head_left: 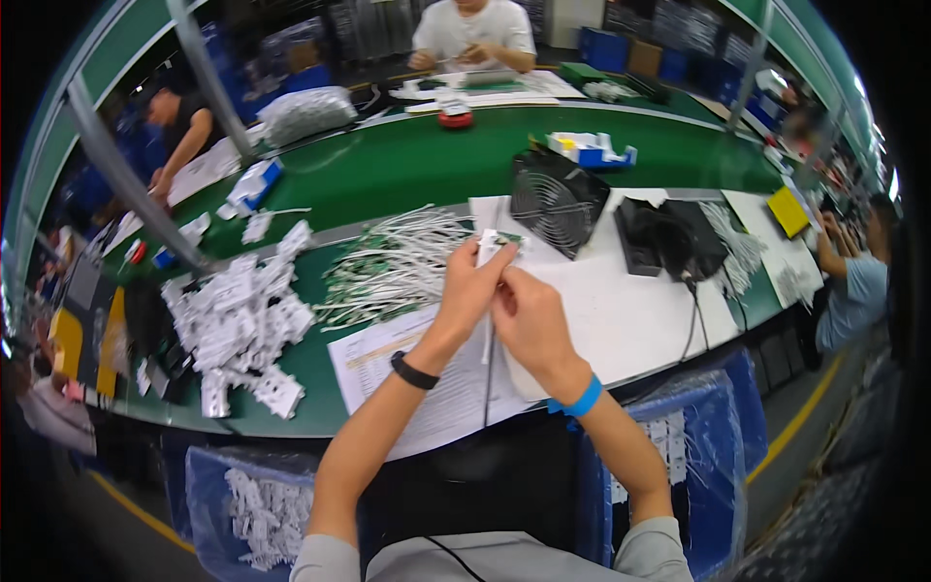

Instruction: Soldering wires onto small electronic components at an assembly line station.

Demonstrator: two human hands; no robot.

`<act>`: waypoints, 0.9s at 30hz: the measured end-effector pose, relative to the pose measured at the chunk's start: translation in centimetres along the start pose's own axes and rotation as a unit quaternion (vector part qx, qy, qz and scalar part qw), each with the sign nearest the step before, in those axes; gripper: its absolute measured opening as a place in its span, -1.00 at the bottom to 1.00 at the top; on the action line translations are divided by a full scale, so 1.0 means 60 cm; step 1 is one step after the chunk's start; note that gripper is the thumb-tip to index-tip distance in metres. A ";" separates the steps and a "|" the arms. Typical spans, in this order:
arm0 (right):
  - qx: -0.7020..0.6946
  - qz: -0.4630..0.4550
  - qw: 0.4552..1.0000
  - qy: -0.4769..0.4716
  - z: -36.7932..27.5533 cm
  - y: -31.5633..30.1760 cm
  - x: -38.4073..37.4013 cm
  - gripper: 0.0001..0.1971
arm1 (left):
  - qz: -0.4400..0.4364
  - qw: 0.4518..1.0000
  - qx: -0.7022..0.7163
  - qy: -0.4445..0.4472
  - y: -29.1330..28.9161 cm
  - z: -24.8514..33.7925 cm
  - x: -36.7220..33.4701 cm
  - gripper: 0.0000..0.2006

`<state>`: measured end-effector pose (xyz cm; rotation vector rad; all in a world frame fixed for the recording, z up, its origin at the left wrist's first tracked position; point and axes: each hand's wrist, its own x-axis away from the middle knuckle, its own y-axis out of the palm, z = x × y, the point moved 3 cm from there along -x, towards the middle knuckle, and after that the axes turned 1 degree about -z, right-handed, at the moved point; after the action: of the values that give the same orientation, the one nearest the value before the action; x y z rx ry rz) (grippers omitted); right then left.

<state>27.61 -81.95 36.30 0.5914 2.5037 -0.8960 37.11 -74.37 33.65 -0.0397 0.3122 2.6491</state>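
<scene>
White part in hands — cables, fan nearby

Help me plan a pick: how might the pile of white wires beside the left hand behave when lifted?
The white wires look thin and gently curved, so they'd probably flex and sag. Strands lie crossed, so neighbours may snag and follow.

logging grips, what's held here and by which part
The left hand pinches a small white piece by its near end; the right hand is close beside it, but whether that grips anything cannot be told.
</scene>
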 end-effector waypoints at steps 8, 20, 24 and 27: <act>-0.052 0.030 0.995 0.078 0.109 -0.103 0.047 -0.84 | -0.134 0.965 -0.220 0.046 0.005 -0.043 0.010 -0.73; 0.036 0.249 0.952 0.175 0.353 -0.260 -0.086 -0.72 | -0.266 0.898 -0.351 0.019 0.036 -0.074 0.046 -0.60; 0.183 0.256 0.939 0.139 0.331 -0.283 -0.082 -0.67 | -0.265 0.878 -0.390 0.086 0.046 -0.063 0.038 -0.57; 0.163 0.341 0.924 0.066 0.286 -0.292 -0.054 -0.72 | -0.244 0.857 -0.442 0.103 0.048 -0.067 0.037 -0.59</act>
<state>25.27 -106.52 34.40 1.5531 2.0033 -0.9995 33.69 -76.78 30.17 -0.6111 -0.7739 2.0539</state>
